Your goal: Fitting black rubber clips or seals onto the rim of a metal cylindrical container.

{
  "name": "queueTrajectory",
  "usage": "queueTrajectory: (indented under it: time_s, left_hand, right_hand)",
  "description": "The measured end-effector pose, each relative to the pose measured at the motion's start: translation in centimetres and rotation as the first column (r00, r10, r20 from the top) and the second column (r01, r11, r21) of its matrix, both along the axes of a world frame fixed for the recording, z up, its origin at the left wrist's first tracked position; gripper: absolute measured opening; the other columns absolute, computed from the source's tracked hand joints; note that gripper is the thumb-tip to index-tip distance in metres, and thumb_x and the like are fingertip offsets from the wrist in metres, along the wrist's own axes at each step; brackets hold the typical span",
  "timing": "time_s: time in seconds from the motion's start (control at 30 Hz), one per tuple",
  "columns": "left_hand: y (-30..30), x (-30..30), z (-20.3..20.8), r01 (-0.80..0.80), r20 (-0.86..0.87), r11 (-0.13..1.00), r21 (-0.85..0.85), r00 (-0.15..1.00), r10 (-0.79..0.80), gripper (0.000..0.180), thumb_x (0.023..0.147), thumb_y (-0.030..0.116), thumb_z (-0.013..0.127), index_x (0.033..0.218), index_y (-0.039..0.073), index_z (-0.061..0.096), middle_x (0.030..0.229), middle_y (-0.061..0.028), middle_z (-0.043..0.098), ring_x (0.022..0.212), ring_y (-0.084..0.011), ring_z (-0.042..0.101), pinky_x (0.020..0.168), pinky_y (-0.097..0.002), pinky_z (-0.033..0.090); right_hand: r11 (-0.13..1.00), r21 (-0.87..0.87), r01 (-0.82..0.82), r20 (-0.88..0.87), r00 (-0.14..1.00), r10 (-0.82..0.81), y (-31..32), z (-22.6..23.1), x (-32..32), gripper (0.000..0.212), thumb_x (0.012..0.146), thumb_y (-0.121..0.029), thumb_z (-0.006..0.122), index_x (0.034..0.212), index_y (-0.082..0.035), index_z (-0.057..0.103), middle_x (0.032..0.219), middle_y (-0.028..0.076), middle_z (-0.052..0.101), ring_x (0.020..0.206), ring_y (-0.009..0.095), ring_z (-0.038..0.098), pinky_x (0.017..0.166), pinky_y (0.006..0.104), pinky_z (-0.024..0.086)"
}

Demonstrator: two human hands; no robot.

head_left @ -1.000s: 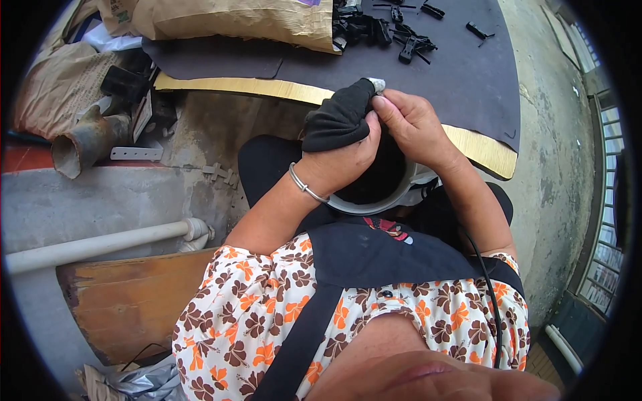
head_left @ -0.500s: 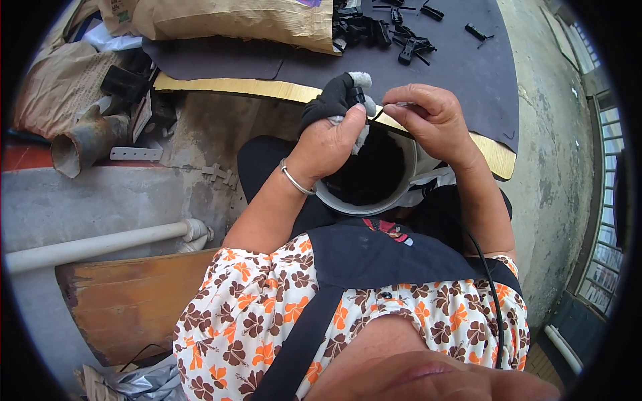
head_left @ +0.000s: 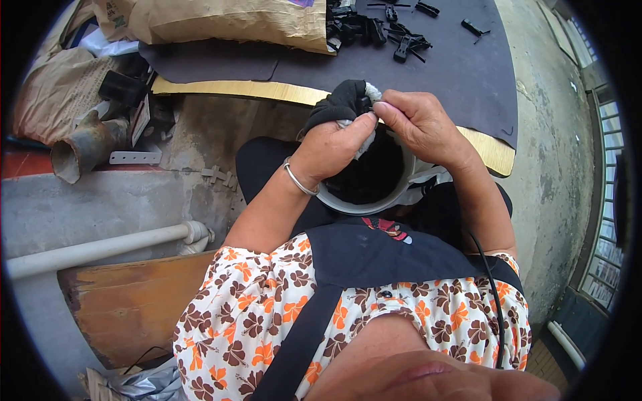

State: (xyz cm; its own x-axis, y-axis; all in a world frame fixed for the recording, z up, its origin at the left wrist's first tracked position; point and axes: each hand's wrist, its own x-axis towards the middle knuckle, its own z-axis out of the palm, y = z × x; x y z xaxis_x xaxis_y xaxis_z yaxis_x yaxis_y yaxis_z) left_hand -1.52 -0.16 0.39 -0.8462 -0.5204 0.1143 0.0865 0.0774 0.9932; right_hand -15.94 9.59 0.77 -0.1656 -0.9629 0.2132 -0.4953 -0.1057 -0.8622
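Observation:
My left hand [head_left: 336, 128], its fingers partly covered by a black and whitish glove, is closed round a small black plastic part [head_left: 364, 104]. Against that part, my right hand [head_left: 422, 125] has its bare thumb and forefinger pinched together. Whatever lies between those fingertips is too small to make out. Both hands meet above a white bucket [head_left: 366, 208] with a dark inside, just in front of the table's edge. Several black plastic parts [head_left: 403, 44] lie loose on the dark tabletop [head_left: 455, 73] beyond my hands.
A large brown paper sack [head_left: 221, 23] rests on the table, black parts at its mouth. The table has a yellowish front edge [head_left: 234, 87]. To the left are a rusty pipe fitting [head_left: 83, 150], a white pipe [head_left: 100, 247] and a wooden board [head_left: 140, 301].
My right fingertips have moved up and slightly left, closer to the black part. The thin dark strip that showed below them is no longer visible. The left hand has turned a little.

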Motion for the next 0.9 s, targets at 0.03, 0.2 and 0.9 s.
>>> queueTrajectory:
  time_s: [0.03,0.2,0.9]
  left_hand:
    - [0.0,0.0,-0.2,0.0,0.001,1.0,0.0,1.0,0.0,0.015,0.081,0.003,0.05,0.095,0.0,0.053,0.084,-0.0034,0.053,0.072,-0.0123,0.048,0.066,-0.0263,0.042]
    - [-0.4,0.0,-0.5,-0.026,-0.069,0.958,-0.287,0.998,0.006,0.014,0.083,0.004,0.052,0.097,0.001,0.053,0.082,-0.0016,0.053,0.07,-0.0099,0.048,0.063,-0.0246,0.042]
    - [-0.8,0.4,0.1,-0.011,-0.018,0.792,-0.611,1.0,0.0,0.02,0.083,0.006,0.055,0.102,-0.001,0.051,0.081,-0.004,0.054,0.069,-0.0125,0.049,0.066,-0.0242,0.042]
  right_hand:
    - [0.999,0.052,0.012,-0.006,1.0,-0.012,-0.1,0.1,0.0,0.026,0.092,-0.02,0.051,0.076,0.001,0.051,0.059,0.006,0.042,0.056,0.011,0.038,0.052,0.0275,0.037]
    - [0.999,0.032,0.008,0.053,0.999,-0.01,-0.2,-0.6,0.3,0.029,0.093,-0.021,0.051,0.074,0.0,0.051,0.059,0.002,0.044,0.058,0.009,0.039,0.053,0.026,0.037]
    - [0.998,0.055,0.015,0.134,0.991,-0.022,-0.2,-0.9,1.1,0.031,0.094,-0.023,0.048,0.078,0.002,0.054,0.06,0.001,0.044,0.061,0.007,0.039,0.056,0.0255,0.039]
